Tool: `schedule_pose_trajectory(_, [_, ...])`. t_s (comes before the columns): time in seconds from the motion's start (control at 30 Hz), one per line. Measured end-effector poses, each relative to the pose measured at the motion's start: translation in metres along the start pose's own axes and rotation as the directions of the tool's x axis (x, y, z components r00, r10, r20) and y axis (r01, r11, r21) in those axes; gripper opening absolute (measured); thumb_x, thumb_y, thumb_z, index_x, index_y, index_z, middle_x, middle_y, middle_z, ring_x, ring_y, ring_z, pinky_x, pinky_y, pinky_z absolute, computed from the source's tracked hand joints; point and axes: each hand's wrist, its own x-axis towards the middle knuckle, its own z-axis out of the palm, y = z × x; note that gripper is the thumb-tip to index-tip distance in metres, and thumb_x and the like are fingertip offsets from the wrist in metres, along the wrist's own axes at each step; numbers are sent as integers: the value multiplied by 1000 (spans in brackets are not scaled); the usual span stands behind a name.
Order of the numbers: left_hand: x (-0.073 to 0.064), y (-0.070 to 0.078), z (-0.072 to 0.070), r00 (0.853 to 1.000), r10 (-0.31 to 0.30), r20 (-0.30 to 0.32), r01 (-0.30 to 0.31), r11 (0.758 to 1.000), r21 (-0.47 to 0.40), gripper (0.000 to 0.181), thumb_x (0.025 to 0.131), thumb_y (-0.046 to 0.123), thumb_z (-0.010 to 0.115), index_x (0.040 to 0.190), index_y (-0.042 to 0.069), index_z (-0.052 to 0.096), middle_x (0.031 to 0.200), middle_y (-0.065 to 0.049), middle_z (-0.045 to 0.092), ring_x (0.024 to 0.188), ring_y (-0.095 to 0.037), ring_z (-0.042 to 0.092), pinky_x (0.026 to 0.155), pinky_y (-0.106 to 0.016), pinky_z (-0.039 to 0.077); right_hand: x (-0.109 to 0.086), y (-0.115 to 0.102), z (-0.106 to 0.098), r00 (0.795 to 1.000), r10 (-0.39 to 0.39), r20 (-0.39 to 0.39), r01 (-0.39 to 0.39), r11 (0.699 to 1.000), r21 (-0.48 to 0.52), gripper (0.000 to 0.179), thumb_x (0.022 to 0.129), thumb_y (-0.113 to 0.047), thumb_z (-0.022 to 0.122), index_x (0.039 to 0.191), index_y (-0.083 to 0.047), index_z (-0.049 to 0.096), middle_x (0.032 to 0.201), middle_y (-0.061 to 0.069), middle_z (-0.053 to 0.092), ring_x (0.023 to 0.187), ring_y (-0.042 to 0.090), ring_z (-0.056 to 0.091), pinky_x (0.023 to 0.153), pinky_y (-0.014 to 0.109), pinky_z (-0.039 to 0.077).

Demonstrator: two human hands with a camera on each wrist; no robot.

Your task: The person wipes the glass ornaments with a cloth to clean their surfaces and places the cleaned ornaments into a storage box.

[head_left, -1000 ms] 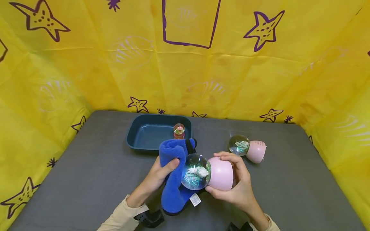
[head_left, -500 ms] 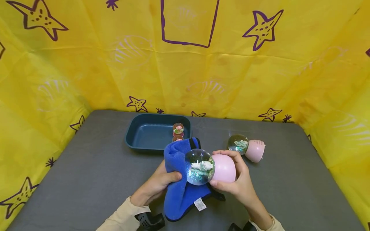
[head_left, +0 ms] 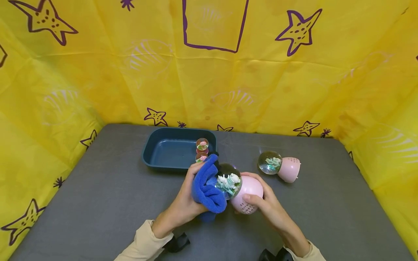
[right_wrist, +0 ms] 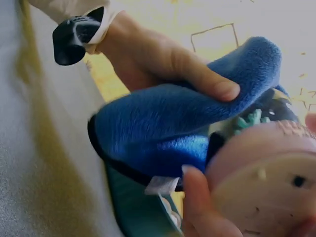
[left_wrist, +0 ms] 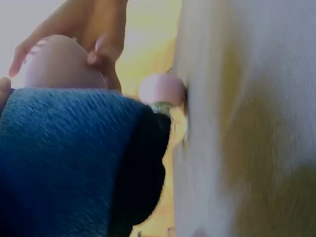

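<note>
A snow globe (head_left: 229, 183) with a white and teal figure inside and a pink base (head_left: 249, 190) is held tilted over the table. My right hand (head_left: 266, 199) grips it by the base, the thumb across its side. A blue cloth (head_left: 209, 188) with a black edge wraps the glass ball's left side, and my left hand (head_left: 186, 199) holds it there. In the right wrist view the left thumb (right_wrist: 224, 90) presses on the cloth, and the underside of the base (right_wrist: 276, 197) shows. Much of the ball is hidden under the cloth in the left wrist view.
A dark teal tray (head_left: 147, 150) stands behind the left hand, with small globes (head_left: 202, 145) at its right end. Another snow globe with a pink base (head_left: 289, 169) lies on its side at the back right of the grey table (head_left: 98, 188). A yellow curtain (head_left: 209, 79) surrounds the table.
The cloth, earlier hanging loose beside the ball, is now bunched around its left side. The globe has turned, so the holes in its base face forward. The left hand has moved up slightly.
</note>
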Motion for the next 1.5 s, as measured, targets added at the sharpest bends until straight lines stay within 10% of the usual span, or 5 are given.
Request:
schedule_pose_trajectory(0.2, [3,-1,-5,998,57,8,-58,984,168,94,73,39,87,144,4,37,148,-19,37,142,-29,34,116,-39,34,-2,0,0,987,57,150,-59,998,7,65,86,-4,66,140,-2,30,119,11,50,87,23,71,75,42,61])
schedule_pose_trajectory(0.57, [4,8,1,986,-83,-146,107,980,165,88,61,22,96,133,9,48,133,-8,54,121,-21,55,102,-34,48,-3,6,10,999,-9,39,21,948,-318,75,74,-2,77,135,-4,34,123,17,48,94,12,61,78,27,55])
schedule_pose_trajectory(0.8, [6,20,0,926,-329,-183,351,930,108,79,62,20,94,128,15,49,124,1,59,107,-16,62,92,-40,52,-1,12,14,980,-199,-5,162,813,-559,84,63,-11,88,133,-14,43,123,5,55,96,9,59,77,25,54])
schedule_pose_trajectory(1.2, [11,18,-5,857,-505,-104,509,861,12,74,69,27,90,129,19,47,119,-3,62,105,-21,63,90,-44,50,7,18,8,827,-529,190,450,421,-787,91,45,-8,89,128,0,53,127,12,57,113,21,58,103,9,38])
schedule_pose_trajectory(1.5, [13,14,-14,876,-466,-125,467,884,-24,43,79,23,83,114,15,60,100,-3,67,90,-17,64,82,-33,53,10,20,5,767,-576,283,552,366,-750,94,39,-6,93,124,1,56,126,15,57,117,22,57,107,11,34])
